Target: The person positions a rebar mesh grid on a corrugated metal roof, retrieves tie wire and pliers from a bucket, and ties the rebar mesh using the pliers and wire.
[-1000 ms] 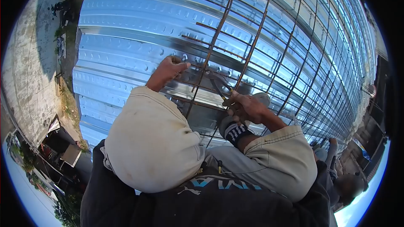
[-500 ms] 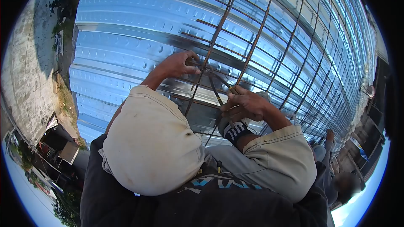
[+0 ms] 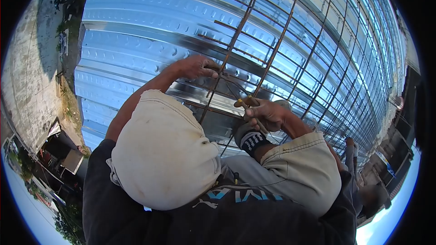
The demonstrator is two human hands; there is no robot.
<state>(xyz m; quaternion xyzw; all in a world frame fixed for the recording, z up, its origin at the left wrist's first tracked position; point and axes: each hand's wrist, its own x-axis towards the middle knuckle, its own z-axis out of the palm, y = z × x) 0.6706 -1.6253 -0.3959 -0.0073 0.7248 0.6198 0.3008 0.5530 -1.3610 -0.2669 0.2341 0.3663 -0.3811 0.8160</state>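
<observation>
My right hand [image 3: 269, 113] is closed around the handles of a pair of pincers [image 3: 237, 89], which show yellow near the grip. The jaws reach up and left to a crossing of thin brown steel bars. On the left side of that crossing is my left hand [image 3: 199, 68], its thumb and fingers pinched together right by a long rebar [image 3: 234, 38]. Whatever lies between those fingertips is too small to make out. Both hands are just above the ribbed metal decking [image 3: 136, 45].
A rebar grid [image 3: 313, 50] spreads up and right over the decking. My bent knee [image 3: 163, 154] and a shoe with a striped sock [image 3: 254, 141] are close below the hands. Past the decking's left edge is a concrete surface [image 3: 34, 63] lower down. Another person [image 3: 370, 195] is at the lower right.
My right hand has turned around the pincers, whose handles now sit at a different angle. My left hand has shifted slightly, its forearm stretched further out, and stays by the same bar crossing.
</observation>
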